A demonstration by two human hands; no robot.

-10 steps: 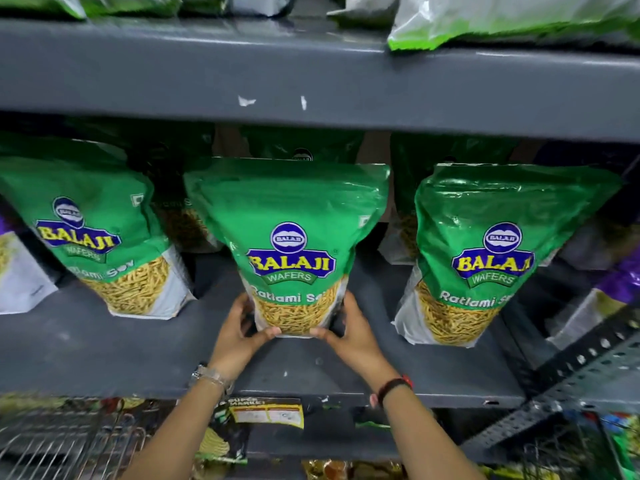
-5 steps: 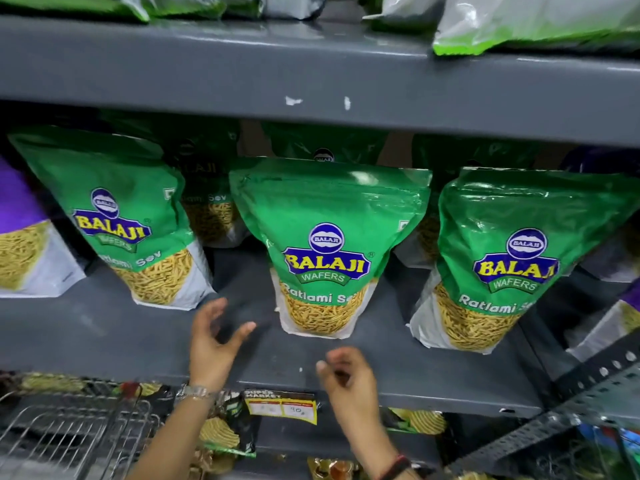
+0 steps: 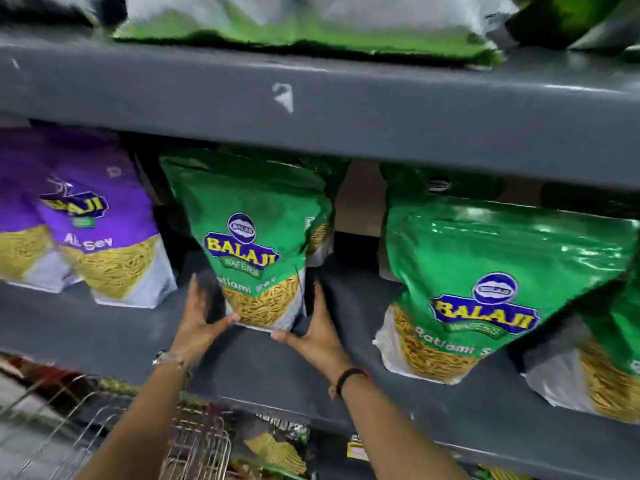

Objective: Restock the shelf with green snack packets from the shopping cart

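Note:
A green Balaji Ratlami Sev packet (image 3: 249, 216) stands upright on the grey shelf (image 3: 138, 327), left of centre. My left hand (image 3: 202, 317) presses its lower left corner and my right hand (image 3: 318, 327) presses its lower right side, so both hands clasp its base. A second green packet (image 3: 485, 271) leans forward to the right, apart from my hands. A third green packet (image 3: 620, 368) shows partly at the right edge. More green packets stand behind in the dark.
Purple Balaji Alu Sev packets (image 3: 100, 223) stand at the left of the same shelf. The upper shelf board (image 3: 346, 109) hangs close above, with green and white packets (image 3: 311, 26) on it. The wire shopping cart (image 3: 194, 441) sits at the bottom left, below the shelf edge.
My hands let go of the middle green packet and pulled back. The view swung left, and both hands now clasp the base of the green packet further left.

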